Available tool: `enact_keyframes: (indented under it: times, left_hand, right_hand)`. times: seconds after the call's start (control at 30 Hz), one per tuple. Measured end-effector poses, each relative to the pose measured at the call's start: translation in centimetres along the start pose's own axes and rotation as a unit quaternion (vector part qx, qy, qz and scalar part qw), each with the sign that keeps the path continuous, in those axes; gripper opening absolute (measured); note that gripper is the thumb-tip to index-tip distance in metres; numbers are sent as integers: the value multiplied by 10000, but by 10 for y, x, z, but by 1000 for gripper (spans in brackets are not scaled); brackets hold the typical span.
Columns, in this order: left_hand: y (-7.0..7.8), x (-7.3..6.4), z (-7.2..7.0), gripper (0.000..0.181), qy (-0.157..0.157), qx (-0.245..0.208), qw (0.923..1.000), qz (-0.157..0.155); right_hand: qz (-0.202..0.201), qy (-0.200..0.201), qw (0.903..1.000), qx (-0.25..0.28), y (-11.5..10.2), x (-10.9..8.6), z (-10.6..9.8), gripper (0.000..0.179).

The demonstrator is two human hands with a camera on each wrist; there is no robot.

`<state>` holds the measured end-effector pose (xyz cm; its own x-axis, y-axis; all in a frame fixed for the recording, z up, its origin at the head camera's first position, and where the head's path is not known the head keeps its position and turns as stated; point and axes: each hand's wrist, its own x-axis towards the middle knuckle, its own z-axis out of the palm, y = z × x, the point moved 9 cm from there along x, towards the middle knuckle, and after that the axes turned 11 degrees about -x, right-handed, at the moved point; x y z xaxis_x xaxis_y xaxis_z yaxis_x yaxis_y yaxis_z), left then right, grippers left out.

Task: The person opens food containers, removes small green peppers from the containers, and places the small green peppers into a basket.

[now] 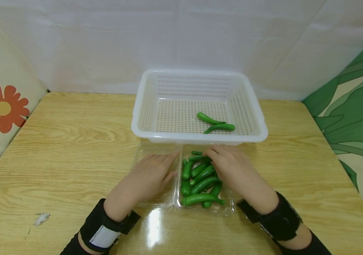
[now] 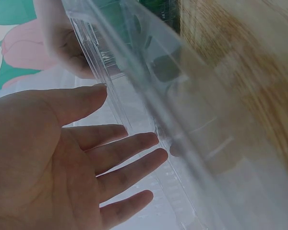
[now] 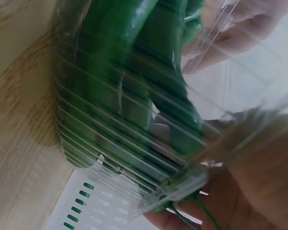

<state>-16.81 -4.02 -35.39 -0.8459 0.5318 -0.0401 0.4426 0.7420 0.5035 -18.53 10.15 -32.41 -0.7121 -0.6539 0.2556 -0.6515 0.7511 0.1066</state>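
A clear plastic clamshell box lies unfolded on the table. Its right half, the tray (image 1: 229, 209), bears many green peppers (image 1: 202, 199); its left half, the lid (image 1: 143, 150), lies flat beside it. My left hand (image 1: 151, 177) is over the lid, fingers extended, their tips at the clear plastic near the hinge, as the left wrist view shows. My right hand (image 1: 235, 170) reaches over the tray's right side, its curled fingers holding a green pepper at the far end of the pile. Thin stems (image 3: 209, 211) show by those fingers; the grip is partly hidden behind the ribbed wall.
Behind the box stands a white slotted basket (image 1: 197, 135) with two green peppers (image 1: 221, 127) on its floor. The wooden table (image 1: 89, 131) extends to both sides. White cloth (image 1: 105, 46) hangs behind it.
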Motion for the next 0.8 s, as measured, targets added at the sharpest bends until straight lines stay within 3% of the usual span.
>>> enact_keyframes:
  times: [0.8]
  left_hand:
    - [1, 0, -1, 58, 21, -40, 10000, 37]
  right_hand:
    - [35, -60, 9997, 233, -2, -1, -3, 38]
